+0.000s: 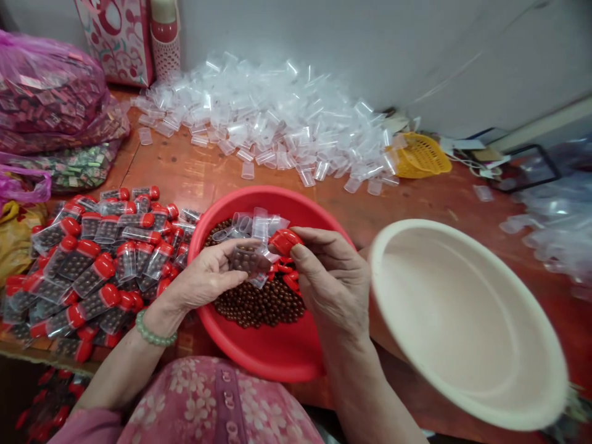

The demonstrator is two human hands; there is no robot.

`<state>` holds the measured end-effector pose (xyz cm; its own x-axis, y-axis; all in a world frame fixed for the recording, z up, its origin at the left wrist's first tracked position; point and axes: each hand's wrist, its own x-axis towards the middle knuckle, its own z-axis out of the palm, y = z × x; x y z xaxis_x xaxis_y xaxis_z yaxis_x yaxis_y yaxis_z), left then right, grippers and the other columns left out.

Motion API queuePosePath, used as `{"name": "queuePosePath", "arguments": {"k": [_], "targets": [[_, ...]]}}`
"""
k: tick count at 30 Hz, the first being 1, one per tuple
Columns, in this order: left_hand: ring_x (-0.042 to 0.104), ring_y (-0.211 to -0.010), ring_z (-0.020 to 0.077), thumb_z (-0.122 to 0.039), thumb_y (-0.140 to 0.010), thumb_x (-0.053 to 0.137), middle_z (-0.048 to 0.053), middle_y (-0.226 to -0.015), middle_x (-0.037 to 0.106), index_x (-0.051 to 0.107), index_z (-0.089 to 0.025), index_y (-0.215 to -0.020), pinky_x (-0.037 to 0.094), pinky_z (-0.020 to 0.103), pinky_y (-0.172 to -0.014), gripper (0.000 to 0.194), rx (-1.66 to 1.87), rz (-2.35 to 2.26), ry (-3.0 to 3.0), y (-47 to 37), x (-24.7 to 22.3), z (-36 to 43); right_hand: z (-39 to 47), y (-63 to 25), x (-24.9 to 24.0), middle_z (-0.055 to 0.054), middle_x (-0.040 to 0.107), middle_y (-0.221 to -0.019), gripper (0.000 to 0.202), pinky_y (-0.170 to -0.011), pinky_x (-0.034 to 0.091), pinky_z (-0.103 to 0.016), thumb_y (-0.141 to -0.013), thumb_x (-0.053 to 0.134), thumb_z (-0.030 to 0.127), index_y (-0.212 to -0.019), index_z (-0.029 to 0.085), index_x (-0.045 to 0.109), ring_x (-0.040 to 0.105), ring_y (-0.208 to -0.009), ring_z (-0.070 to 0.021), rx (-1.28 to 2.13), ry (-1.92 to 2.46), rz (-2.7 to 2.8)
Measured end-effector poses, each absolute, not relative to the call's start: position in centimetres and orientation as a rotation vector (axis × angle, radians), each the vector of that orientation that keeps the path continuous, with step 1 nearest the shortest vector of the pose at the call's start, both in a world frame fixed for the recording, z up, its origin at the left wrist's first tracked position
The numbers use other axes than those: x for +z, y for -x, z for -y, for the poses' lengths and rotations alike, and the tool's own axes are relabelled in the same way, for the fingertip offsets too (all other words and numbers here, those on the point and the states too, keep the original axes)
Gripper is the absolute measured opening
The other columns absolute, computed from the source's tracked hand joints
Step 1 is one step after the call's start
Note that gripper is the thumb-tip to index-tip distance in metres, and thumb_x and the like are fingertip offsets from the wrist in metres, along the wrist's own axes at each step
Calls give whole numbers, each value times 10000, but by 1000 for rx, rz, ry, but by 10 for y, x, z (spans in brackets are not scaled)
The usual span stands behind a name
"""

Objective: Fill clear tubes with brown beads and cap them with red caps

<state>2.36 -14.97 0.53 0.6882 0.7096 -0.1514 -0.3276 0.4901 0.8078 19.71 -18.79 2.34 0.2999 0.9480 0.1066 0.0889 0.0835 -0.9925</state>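
Observation:
Over the red basin [272, 364], my left hand [210, 274] holds a clear plastic container [245, 259] filled with brown balls, lying on its side between thumb and fingers. My right hand [330, 277] pinches a red cap [285, 242] just right of the container's end; cap and container look apart. Inside the basin lie loose brown balls [259, 305], several empty clear containers [259, 225] and more red caps [291, 280], partly hidden behind my hands.
Capped, filled containers [92, 265] are piled at left, near pink bags [50, 92]. Empty clear containers [277, 117] are heaped along the wall beside a yellow basket [423, 156]. A large cream basin [462, 320] stands at right. A bottle [165, 40] is at the back left.

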Motion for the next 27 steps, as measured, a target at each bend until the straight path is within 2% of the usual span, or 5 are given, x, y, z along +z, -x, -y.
{"name": "queuePosePath", "arguments": {"k": [8,15,24,27], "targets": [[619,-1133,212,-125,-781,659,91,-1188,680,576,-156,-1274,433,369,-1033,500,664,-580,-935,-21,4,148,183,-189,22,-14,718,-920,152,-787,574,-311,-846,689,293,-995,266,696,681,-845,-154,807,1318,1217],[604,-1145,207,-121,-802,622,82,-1192,673,598,-161,-1255,412,366,-1049,455,674,-531,-972,-28,1,148,179,-190,22,-9,728,-924,153,-795,575,-319,-842,689,234,-991,265,707,689,-854,-155,764,1279,1278],[671,-933,169,-183,-820,657,89,-1092,705,605,-159,-1246,485,345,-940,430,668,-492,-954,-26,1,150,181,-199,19,-1,719,-975,201,-841,543,-327,-871,657,196,-1049,279,695,685,-898,-150,761,1270,1443],[682,-938,176,-168,-790,703,100,-1063,716,590,-154,-1247,493,346,-932,471,635,-472,-860,-24,-2,149,181,-201,21,-3,725,-960,182,-823,547,-330,-874,651,205,-1037,271,699,687,-880,-153,748,1313,1457]]}}
